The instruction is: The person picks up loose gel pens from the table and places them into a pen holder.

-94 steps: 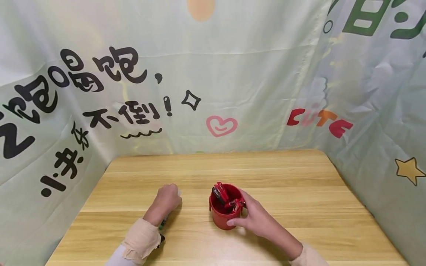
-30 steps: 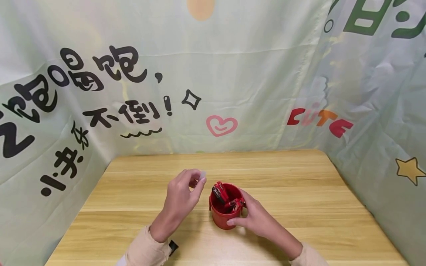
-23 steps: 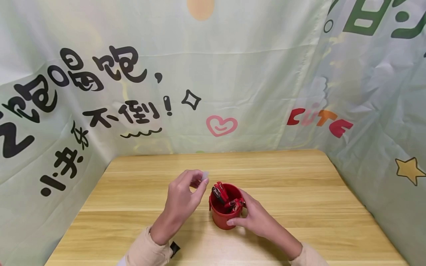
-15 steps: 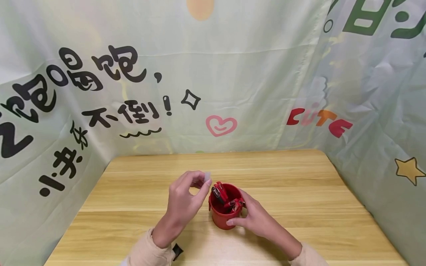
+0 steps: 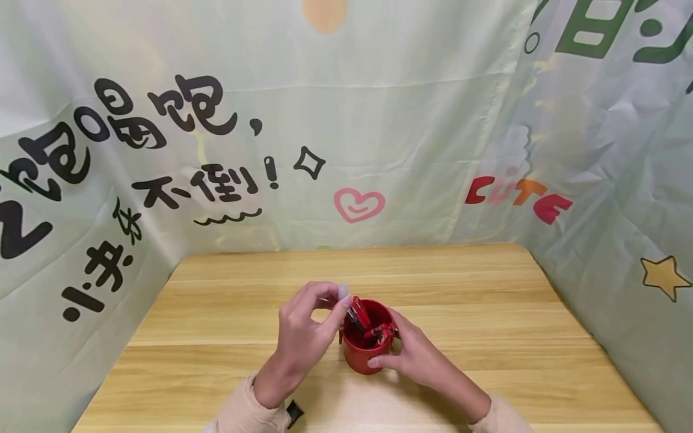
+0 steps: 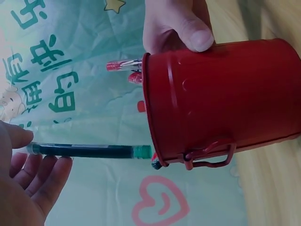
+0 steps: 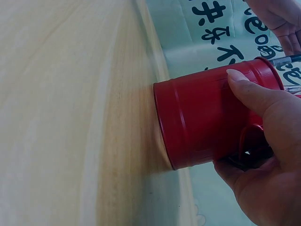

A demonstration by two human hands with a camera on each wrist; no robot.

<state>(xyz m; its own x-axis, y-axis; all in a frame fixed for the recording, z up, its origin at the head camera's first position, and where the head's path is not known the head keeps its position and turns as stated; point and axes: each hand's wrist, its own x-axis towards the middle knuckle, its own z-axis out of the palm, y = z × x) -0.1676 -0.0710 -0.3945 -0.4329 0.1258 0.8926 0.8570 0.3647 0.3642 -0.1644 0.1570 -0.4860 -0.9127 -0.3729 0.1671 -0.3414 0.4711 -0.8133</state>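
Note:
My left hand (image 5: 303,331) pinches a slim green pen (image 6: 89,150) by its clear end, between thumb and fingertips. The pen's green end is right at the rim of a small red metal pail (image 5: 360,361) with looped side handles. Several red pens (image 5: 360,313) and a dark one with a clear end lean inside it. My right hand (image 5: 417,352) grips the pail from the right, its thumb on the near wall and the fingers round the far side. In the head view, my left fingers mostly hide the green pen.
The pail stands upright on a wooden table (image 5: 476,313). Pale printed cloth (image 5: 422,150) hangs behind the table and along both sides. A small black piece (image 5: 294,414) shows beside my left sleeve.
My left hand has lifted the green pen from the table on the left and moved it right to the pail's rim. The right hand and the pail have stayed in place.

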